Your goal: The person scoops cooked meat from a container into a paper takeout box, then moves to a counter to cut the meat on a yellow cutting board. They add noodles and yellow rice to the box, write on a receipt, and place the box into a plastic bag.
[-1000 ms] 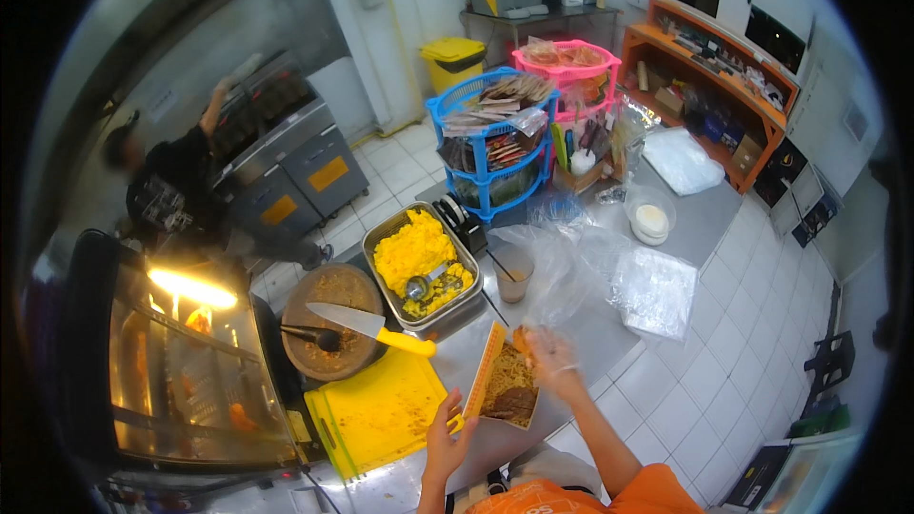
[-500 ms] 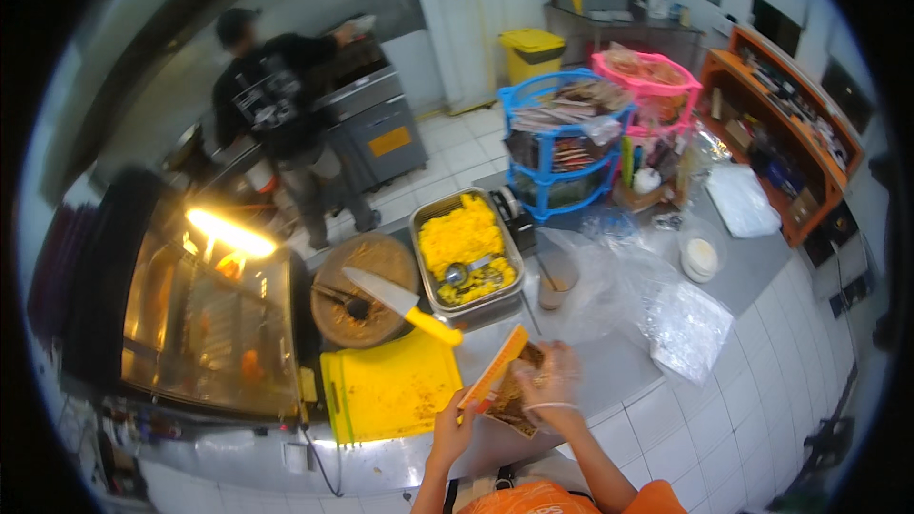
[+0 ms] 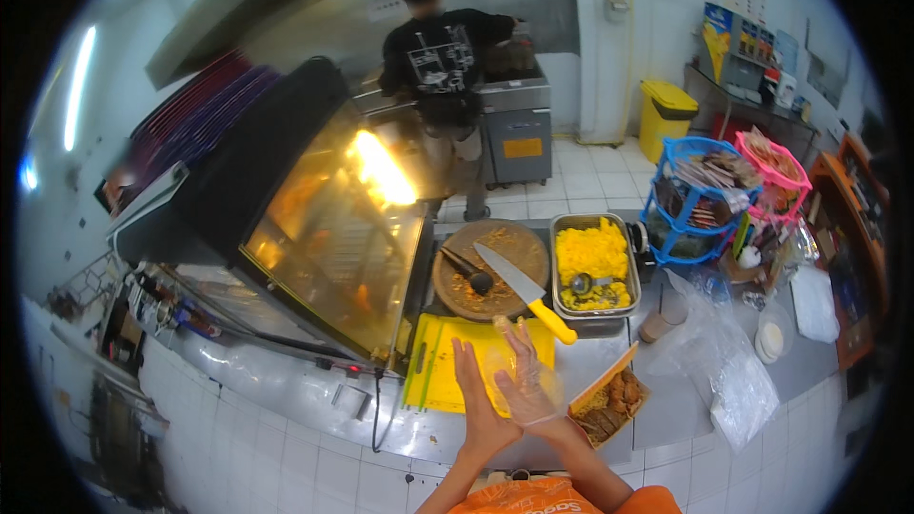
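Observation:
My left hand is bare, with its fingers stretched upward and nothing in them. Beside it my right hand wears a clear plastic glove, its fingers spread and empty; the two hands are close together at the palms. Both are above the yellow cutting board. To the right of my right hand, an open carton box of brown food pieces sits at the counter edge, its orange-edged lid raised. A large knife with a yellow handle lies across the round wooden chopping block, where a black-ended utensil also rests.
A metal pan of yellow rice with a scoop stands behind the box. Nearby are a cup, plastic bags and a blue tiered rack. A lit glass food warmer is at left. Another person works at the back.
The box has left my hands and now sits on the counter at right. My hands have come together over the cutting board. The view has swung left.

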Tool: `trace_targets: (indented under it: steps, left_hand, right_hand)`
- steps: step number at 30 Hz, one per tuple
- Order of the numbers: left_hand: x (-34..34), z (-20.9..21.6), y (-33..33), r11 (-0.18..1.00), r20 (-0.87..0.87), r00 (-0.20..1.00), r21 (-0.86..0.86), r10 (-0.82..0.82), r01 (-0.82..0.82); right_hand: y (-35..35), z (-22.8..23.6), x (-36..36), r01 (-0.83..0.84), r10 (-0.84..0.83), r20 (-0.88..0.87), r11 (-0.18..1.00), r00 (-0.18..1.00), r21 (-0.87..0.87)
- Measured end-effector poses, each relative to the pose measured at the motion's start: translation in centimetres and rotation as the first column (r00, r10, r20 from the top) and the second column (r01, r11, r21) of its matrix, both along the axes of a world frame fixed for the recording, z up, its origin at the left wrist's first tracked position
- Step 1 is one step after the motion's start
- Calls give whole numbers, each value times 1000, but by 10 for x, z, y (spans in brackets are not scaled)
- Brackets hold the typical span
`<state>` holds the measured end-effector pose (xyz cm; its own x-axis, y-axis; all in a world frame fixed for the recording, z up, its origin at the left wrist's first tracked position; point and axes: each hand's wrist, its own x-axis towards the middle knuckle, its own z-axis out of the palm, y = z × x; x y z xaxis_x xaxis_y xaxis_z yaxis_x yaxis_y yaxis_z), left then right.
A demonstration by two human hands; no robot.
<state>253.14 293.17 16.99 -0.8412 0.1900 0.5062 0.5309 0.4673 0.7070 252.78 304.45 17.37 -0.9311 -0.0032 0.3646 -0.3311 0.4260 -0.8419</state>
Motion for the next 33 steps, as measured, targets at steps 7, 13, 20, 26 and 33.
trace_targets:
  steps: [7,13,20,26,33]
  left_hand:
    - [-74,-46,-49,981,87,977,-14,194,-193]
    - [-114,-72,-96,993,167,980,-54,110,-102]
    - [-66,-88,-190,989,544,831,-12,-116,146]
    - [-36,-188,-348,608,456,413,-473,788,-638]
    - [-101,-282,-415,588,576,673,368,463,-720]
  right_hand:
    - [-99,-42,-8,233,-228,47,958,973,-168]
    - [-102,-41,47,-36,264,317,816,911,-576]
    - [-96,-143,-103,0,10,348,1000,937,-29]
    - [-123,-127,-81,269,-427,93,709,900,652]
    - [-60,-97,7,489,-444,-216,838,869,244]
